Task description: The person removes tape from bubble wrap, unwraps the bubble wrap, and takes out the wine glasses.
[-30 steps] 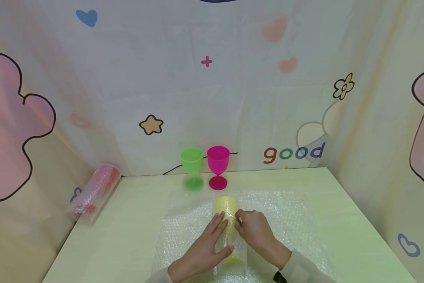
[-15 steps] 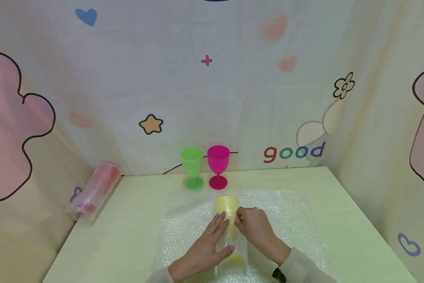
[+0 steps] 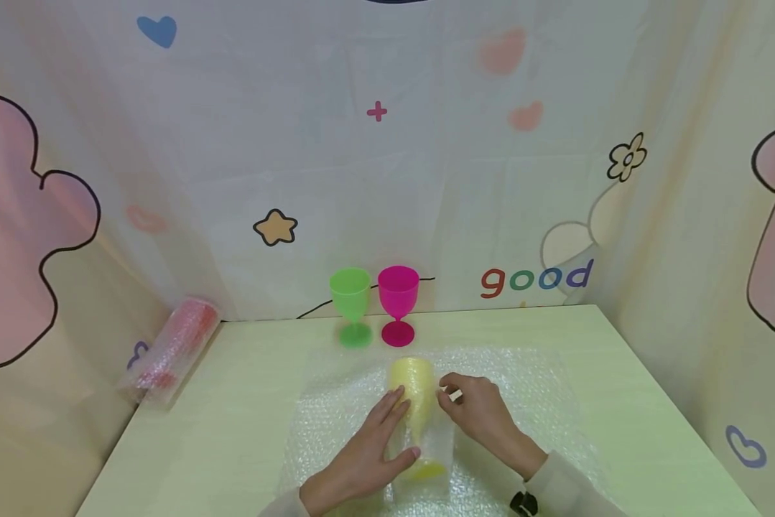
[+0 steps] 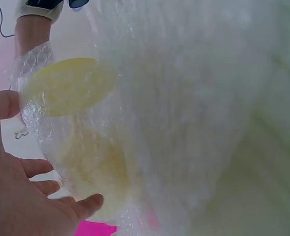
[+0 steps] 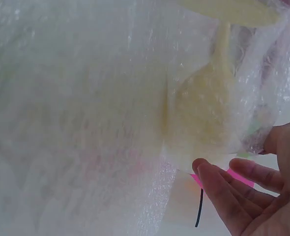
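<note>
A yellow goblet (image 3: 413, 380) lies rolled in clear bubble wrap, its bowl pointing away and its round foot near the person. My left hand (image 3: 368, 449) rests along its left side with fingers extended; thumb and fingertips touch the wrap in the left wrist view. Just right of the bowl is my right hand (image 3: 480, 413), its index finger and thumb bent toward each other with a small gap. In the right wrist view, those fingers (image 5: 216, 191) are spread apart beside the wrapped bowl. A larger bubble wrap sheet (image 3: 523, 409) spreads flat beneath.
A green goblet (image 3: 351, 291) and a magenta goblet (image 3: 398, 287) stand upright behind the sheet. At the table's left edge lies a bubble-wrapped bundle (image 3: 177, 348) with red inside. A printed curtain (image 3: 387, 165) hangs behind the table (image 3: 187, 445).
My right hand's curled fingers have loosened and drawn slightly right, away from the bowl. My left hand has slid slightly left, and the wrapped goblet has shifted a little with it.
</note>
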Available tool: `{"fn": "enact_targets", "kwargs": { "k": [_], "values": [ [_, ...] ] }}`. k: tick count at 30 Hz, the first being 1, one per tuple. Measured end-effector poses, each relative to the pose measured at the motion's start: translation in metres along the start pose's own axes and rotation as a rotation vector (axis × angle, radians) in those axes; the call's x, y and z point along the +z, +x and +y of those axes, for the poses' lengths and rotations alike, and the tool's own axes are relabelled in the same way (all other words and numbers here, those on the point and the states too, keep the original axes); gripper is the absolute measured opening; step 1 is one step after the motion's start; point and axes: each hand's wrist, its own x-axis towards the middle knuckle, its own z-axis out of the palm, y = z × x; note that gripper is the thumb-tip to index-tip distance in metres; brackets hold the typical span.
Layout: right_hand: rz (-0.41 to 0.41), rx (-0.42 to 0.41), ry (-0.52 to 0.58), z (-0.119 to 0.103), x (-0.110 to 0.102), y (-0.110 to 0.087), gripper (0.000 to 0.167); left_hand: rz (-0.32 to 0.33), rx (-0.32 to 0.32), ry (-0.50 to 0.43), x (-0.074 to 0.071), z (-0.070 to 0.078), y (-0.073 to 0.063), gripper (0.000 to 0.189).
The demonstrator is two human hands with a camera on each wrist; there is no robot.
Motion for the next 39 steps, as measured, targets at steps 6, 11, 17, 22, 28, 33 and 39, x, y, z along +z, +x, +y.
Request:
{"fn": "enact_targets", "kwargs": {
  "k": [6, 11, 17, 22, 28, 33, 39],
  "values": [
    [-0.086, 0.062, 0.002, 0.001, 0.000, 0.000, 0.032, -0.041, -0.129, -0.179, 0.002, 0.000, 0.003, 0.085],
    [-0.105, 0.087, 0.062, -0.002, 0.000, -0.002, 0.038, -0.063, -0.162, -0.258, 0.004, 0.004, 0.006, 0.088],
    [-0.073, 0.074, 0.085, -0.009, -0.003, -0.005, 0.035, -0.081, -0.153, -0.254, 0.001, 0.012, 0.001, 0.089],
    [-0.081, 0.062, 0.057, -0.008, -0.003, -0.007, 0.034, -0.049, -0.130, -0.110, -0.006, 0.019, 0.004, 0.084],
    [-0.028, -0.033, -0.017, -0.005, -0.004, -0.005, 0.024, -0.061, 0.040, 0.184, -0.009, 0.031, 0.030, 0.077],
    [-0.039, -0.043, -0.047, -0.004, -0.003, -0.006, 0.017, -0.149, 0.063, 0.311, -0.003, 0.032, 0.037, 0.087],
    [0.011, -0.086, -0.164, 0.003, -0.005, -0.008, 0.017, -0.168, 0.060, 0.347, -0.006, 0.028, 0.035, 0.093]
  ]
}}
